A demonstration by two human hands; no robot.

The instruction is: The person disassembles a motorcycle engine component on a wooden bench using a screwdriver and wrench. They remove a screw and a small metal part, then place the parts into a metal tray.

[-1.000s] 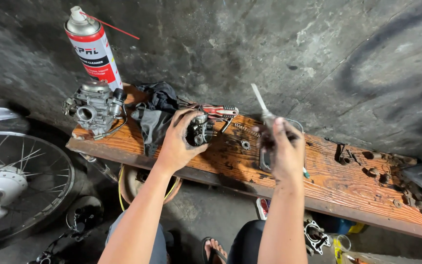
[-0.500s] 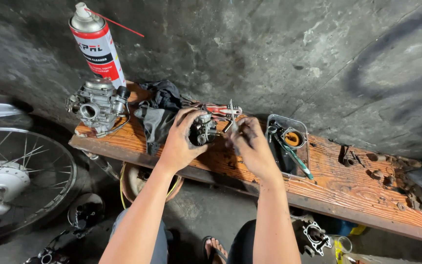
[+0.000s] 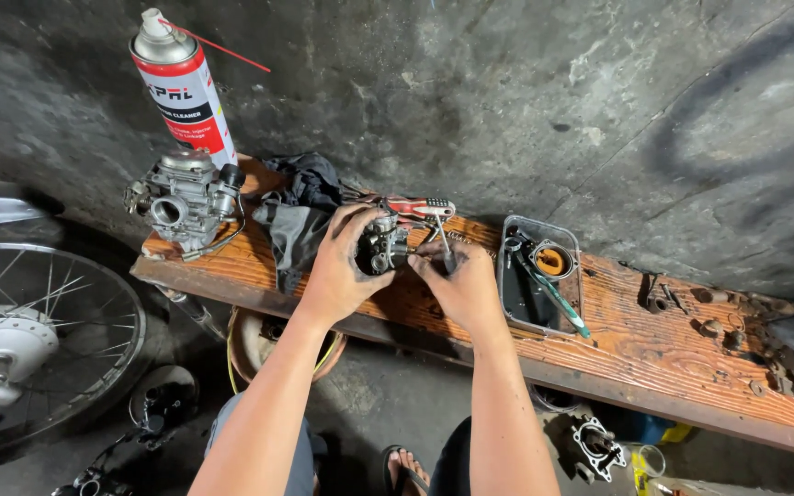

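Note:
My left hand [image 3: 337, 271] grips a small dark carburettor body [image 3: 383, 246] just above a wooden plank [image 3: 636, 354]. Fingertips of my right hand [image 3: 459, 285] pinch the same part on its right side. Both hands are black with grime. A red-handled screwdriver [image 3: 420, 207] lies right behind the part, its thin shaft pointing down towards my right fingers. To the right of my right hand lies a dark metal tray [image 3: 515, 294] holding a green-handled tool [image 3: 558, 298] and an orange ring [image 3: 551, 261].
A second, larger carburettor [image 3: 181, 197] sits on the plank's left end beside a red and white spray can [image 3: 181, 87] and a dark cloth [image 3: 296, 216]. Small bolts [image 3: 719, 326] litter the right end. A spoked wheel [image 3: 39, 340] stands left; an engine part [image 3: 595, 445] lies on the floor.
My right hand set the tray with the green-handled tool down on the plank, then moved left onto the carburettor body. My left hand kept its hold on that part.

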